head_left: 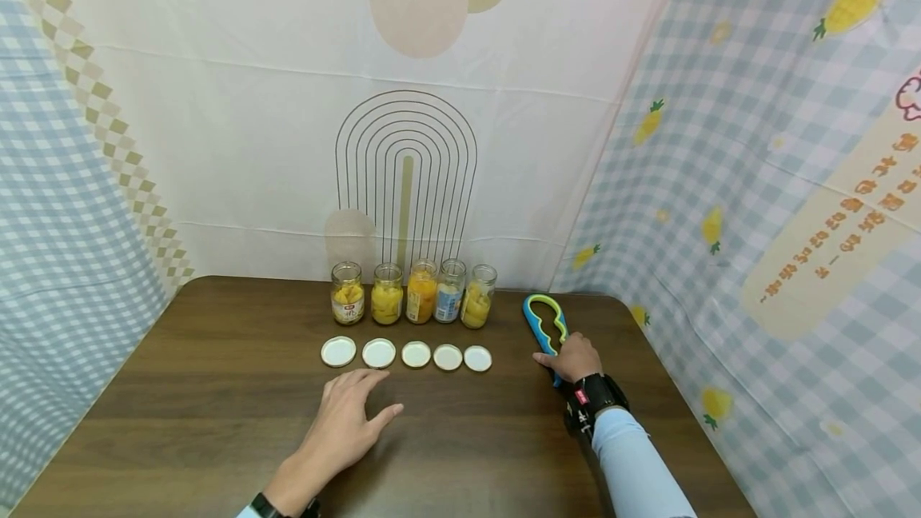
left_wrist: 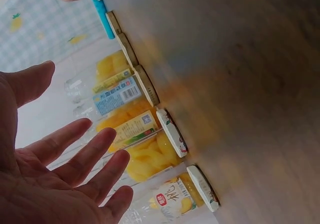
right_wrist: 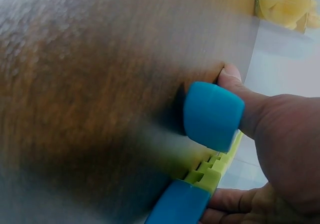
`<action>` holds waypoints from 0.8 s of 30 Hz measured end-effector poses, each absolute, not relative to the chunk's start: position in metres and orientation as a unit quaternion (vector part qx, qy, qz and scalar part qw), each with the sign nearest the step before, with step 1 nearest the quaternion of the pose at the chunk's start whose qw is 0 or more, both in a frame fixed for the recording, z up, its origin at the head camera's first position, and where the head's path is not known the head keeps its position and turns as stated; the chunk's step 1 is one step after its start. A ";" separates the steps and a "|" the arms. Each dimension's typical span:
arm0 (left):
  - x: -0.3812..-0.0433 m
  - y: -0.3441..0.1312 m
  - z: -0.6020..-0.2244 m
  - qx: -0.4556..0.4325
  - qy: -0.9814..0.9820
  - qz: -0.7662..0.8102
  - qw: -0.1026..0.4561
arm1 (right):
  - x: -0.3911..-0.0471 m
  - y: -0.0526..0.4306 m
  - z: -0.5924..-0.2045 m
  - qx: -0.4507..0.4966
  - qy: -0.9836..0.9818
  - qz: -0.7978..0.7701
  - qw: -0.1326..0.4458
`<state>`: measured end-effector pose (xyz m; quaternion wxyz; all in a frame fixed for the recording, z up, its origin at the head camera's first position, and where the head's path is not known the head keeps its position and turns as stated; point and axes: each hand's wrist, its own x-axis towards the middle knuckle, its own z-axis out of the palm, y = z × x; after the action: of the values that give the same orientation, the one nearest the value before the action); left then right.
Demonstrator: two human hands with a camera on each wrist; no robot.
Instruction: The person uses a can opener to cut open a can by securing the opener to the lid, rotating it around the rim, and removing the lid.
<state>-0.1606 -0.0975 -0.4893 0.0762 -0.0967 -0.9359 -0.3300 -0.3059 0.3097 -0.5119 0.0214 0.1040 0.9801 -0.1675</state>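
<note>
My right hand holds a blue and green jar opener at the right side of the table. Its thumb lies on one side of the handle and the fingers on the other, as the right wrist view shows. The opener's wavy inner edge is lime green. My left hand is empty, fingers spread and relaxed, just in front of a row of several pale round lids. Behind the lids stand several open glass jars with yellow and orange fruit inside, some with labels.
A dark wooden table carries everything. A white patterned cloth hangs behind its back edge. Blue checked cloths hang along both sides, the right one close to the opener.
</note>
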 end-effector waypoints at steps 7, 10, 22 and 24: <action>-0.160 -0.096 -0.492 -0.101 -0.934 -0.334 0.073 | -0.296 0.304 -0.502 0.111 0.980 -0.161 0.031; -0.158 -0.097 -0.492 -0.099 -0.935 -0.334 0.067 | -0.292 0.304 -0.501 0.111 0.981 -0.158 0.034; -0.157 -0.113 -0.478 -0.085 -0.940 -0.324 0.073 | -0.265 0.276 -0.480 0.022 0.984 -0.169 -0.055; -0.159 -0.117 -0.472 -0.082 -0.940 -0.323 0.069 | -0.253 0.257 -0.476 -0.024 0.979 -0.181 -0.088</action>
<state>-0.1592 -0.1167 -0.4719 0.0687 -0.0817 -0.9404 -0.3230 -0.2530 0.2575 -0.4760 -0.0885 -0.0241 0.9791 -0.1813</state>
